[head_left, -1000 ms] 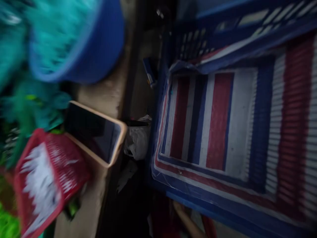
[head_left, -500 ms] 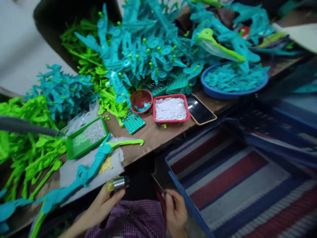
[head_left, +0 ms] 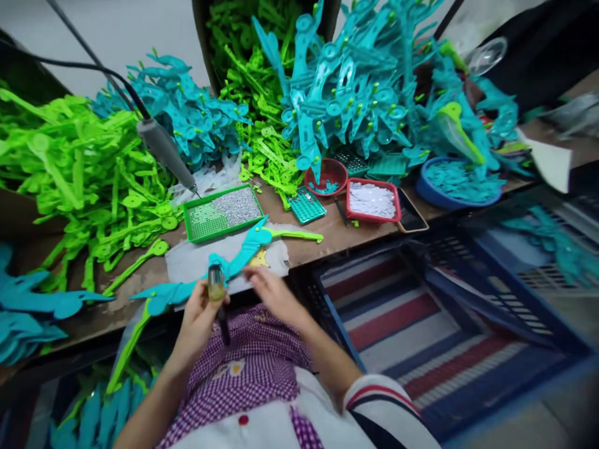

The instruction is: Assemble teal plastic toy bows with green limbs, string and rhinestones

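Observation:
My left hand (head_left: 201, 315) is closed around a small mallet (head_left: 216, 288) with a yellowish translucent part and a dark handle pointing down. It is in front of a turquoise plastic piece (head_left: 243, 252) with a lime-green arm (head_left: 297, 236), lying along the table's front edge. To its right, my right hand (head_left: 276, 296) is slightly blurred, fingers loosely apart near the turquoise piece, with nothing visible in them. Under that piece lie a white sheet (head_left: 187, 259) and a small yellow shape (head_left: 259, 259).
Behind stands a green tray (head_left: 187, 231) of tiny metal parts, below a hanging electric screwdriver (head_left: 166, 153). A red tray (head_left: 397, 209), red bowl (head_left: 345, 174), phone (head_left: 412, 212) and blue basin (head_left: 433, 198) are to the right. Lime (head_left: 93, 168) and turquoise (head_left: 346, 87) heaps rise behind; a blue crate (head_left: 355, 355) stands below.
The view has swung left. My left hand has brought the mallet up to the turquoise piece. My right hand, which pinched something thin beside the crate, has moved left to the table edge.

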Motion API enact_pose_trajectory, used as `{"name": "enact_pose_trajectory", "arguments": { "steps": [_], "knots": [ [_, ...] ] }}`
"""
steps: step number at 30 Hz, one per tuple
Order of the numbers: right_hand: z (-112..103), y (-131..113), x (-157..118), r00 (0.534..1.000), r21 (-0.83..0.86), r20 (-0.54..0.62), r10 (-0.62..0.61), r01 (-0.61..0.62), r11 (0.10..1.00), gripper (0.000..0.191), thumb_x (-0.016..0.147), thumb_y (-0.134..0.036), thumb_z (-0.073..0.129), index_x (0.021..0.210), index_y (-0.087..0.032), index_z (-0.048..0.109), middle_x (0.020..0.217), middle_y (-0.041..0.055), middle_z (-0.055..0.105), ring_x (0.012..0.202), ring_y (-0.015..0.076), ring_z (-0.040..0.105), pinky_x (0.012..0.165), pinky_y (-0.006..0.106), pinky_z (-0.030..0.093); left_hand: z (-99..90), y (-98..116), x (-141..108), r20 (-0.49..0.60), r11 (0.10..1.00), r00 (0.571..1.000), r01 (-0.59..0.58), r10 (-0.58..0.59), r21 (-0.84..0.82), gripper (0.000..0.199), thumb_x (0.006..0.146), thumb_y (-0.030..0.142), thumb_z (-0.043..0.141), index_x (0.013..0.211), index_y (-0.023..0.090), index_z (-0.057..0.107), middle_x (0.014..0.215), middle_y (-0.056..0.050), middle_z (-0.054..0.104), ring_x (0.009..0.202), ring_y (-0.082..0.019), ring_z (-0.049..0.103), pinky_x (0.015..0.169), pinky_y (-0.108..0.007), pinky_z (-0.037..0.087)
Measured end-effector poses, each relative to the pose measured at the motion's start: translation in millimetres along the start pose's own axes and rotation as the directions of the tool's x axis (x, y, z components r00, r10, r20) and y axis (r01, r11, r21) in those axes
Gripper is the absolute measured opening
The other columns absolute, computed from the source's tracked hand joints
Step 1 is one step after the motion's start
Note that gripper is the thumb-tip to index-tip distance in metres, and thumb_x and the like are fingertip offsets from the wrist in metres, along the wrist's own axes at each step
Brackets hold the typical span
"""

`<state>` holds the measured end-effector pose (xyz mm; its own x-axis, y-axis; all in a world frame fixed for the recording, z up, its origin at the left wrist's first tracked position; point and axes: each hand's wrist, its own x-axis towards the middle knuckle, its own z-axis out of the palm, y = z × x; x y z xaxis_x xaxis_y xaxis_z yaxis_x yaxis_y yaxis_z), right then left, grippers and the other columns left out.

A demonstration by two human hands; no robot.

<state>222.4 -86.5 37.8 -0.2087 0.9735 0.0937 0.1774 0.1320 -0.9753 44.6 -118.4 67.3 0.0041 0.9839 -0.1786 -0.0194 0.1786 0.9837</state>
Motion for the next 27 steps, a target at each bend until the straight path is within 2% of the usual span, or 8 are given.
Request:
{"name": "enact_pose_trajectory", "arguments": {
  "steps": [2, 5, 9, 13, 16, 19, 23, 27],
  "knots": [
    [35.7, -4.5, -25.1, 0.997, 0.115, 0.082, 0.002, -0.012, 0.993, 0.052, 0.095, -0.056, 0.039, 0.133, -0.022, 0.048, 0.116, 0.0076, 0.067, 0.108, 0.0185, 0.063, 0.095, 0.034, 0.05, 13.2, 2.1, 12.6, -0.05, 0.992, 0.996, -0.077, 0.073, -0.098, 0.037, 0.077, 0.051, 0.073, 0.092, 0.022, 0.056, 0.08, 0.001, 0.06, 0.073, -0.013, 0.058, 0.071, -0.024, 0.048],
    [50.6, 0.3, -35.9, 0.971, 0.13, -0.191, 0.143, -0.119, 0.984, 0.053, 0.094, -0.057, 0.036, 0.13, -0.02, 0.047, 0.089, 0.0038, 0.066, 0.081, 0.0164, 0.063, 0.076, 0.03, 0.052, 30.2, -1.2, 34.3, 0.109, 0.965, 0.962, -0.257, 0.251, 0.05, 0.033, 0.088, 0.051, 0.059, 0.104, 0.022, 0.058, 0.095, -0.004, 0.064, 0.088, -0.017, 0.063, 0.082, -0.03, 0.051],
    [4.5, 20.7, -35.7, 0.878, 0.117, -0.368, 0.306, -0.283, 0.952, 0.047, 0.09, -0.061, 0.039, 0.11, -0.021, 0.052, 0.059, -0.007, 0.046, 0.048, 0.0102, 0.041, 0.05, 0.023, 0.036, 33.9, -23.2, 69.9, 0.412, 0.648, 0.831, -0.551, 0.373, 0.526, 0.041, 0.094, 0.042, 0.051, 0.129, 0.02, 0.057, 0.127, -0.014, 0.057, 0.122, -0.026, 0.053, 0.106, -0.044, 0.041],
    [-43.3, 40.4, -35.9, 0.825, 0.072, -0.375, 0.422, -0.428, 0.901, 0.042, 0.088, -0.064, 0.033, 0.084, -0.024, 0.047, 0.055, -0.0087, 0.039, 0.042, 0.0091, 0.034, 0.045, 0.023, 0.028, 34.7, -48.7, 96.7, 0.375, 0.287, 0.9, -0.428, 0.22, 0.857, 0.049, 0.093, 0.029, 0.054, 0.141, 0.021, 0.051, 0.14, -0.022, 0.049, 0.124, -0.034, 0.053, 0.1, -0.051, 0.043],
    [-58.3, 45.4, -29.5, 0.789, -0.176, -0.51, 0.342, -0.485, 0.857, 0.039, 0.09, -0.058, 0.033, 0.076, -0.024, 0.047, 0.057, -0.0053, 0.044, 0.051, 0.0119, 0.044, 0.054, 0.024, 0.033, 37.3, -56.4, 101.1, 0.39, 0.139, 0.904, -0.415, 0.175, 0.899, 0.048, 0.096, 0.026, 0.047, 0.144, 0.027, 0.049, 0.143, -0.021, 0.048, 0.116, -0.033, 0.058, 0.093, -0.049, 0.046],
    [-59.8, 42.0, -14.5, 0.8, -0.383, -0.54, 0.261, -0.51, 0.77, 0.04, 0.096, -0.052, 0.027, 0.084, -0.023, 0.053, 0.061, -0.0016, 0.051, 0.059, 0.0152, 0.05, 0.061, 0.026, 0.033, 38.2, -55.5, 99.0, 0.404, 0.105, 0.898, -0.424, 0.173, 0.899, 0.047, 0.097, 0.027, 0.044, 0.143, 0.029, 0.049, 0.141, -0.02, 0.051, 0.113, -0.032, 0.06, 0.09, -0.047, 0.047],
    [-57.5, 37.3, 9.3, 0.811, -0.585, -0.439, 0.387, -0.585, 0.562, 0.035, 0.099, -0.045, 0.03, 0.098, -0.022, 0.057, 0.069, 0.0038, 0.061, 0.064, 0.0189, 0.055, 0.063, 0.027, 0.031, 38.5, -52.0, 98.1, 0.389, 0.117, 0.905, -0.411, 0.173, 0.904, 0.047, 0.097, 0.026, 0.042, 0.143, 0.029, 0.05, 0.141, -0.02, 0.051, 0.112, -0.033, 0.06, 0.09, -0.047, 0.047],
    [-69.9, 36.9, 9.8, 0.817, -0.61, -0.402, 0.415, -0.576, 0.544, 0.038, 0.1, -0.044, 0.027, 0.096, -0.022, 0.058, 0.072, 0.005, 0.064, 0.069, 0.0207, 0.059, 0.064, 0.027, 0.031, 38.7, -52.1, 99.2, 0.391, 0.159, 0.905, -0.416, 0.169, 0.895, 0.047, 0.097, 0.027, 0.04, 0.142, 0.029, 0.052, 0.14, -0.02, 0.051, 0.11, -0.033, 0.061, 0.088, -0.047, 0.047]
  ]
}}
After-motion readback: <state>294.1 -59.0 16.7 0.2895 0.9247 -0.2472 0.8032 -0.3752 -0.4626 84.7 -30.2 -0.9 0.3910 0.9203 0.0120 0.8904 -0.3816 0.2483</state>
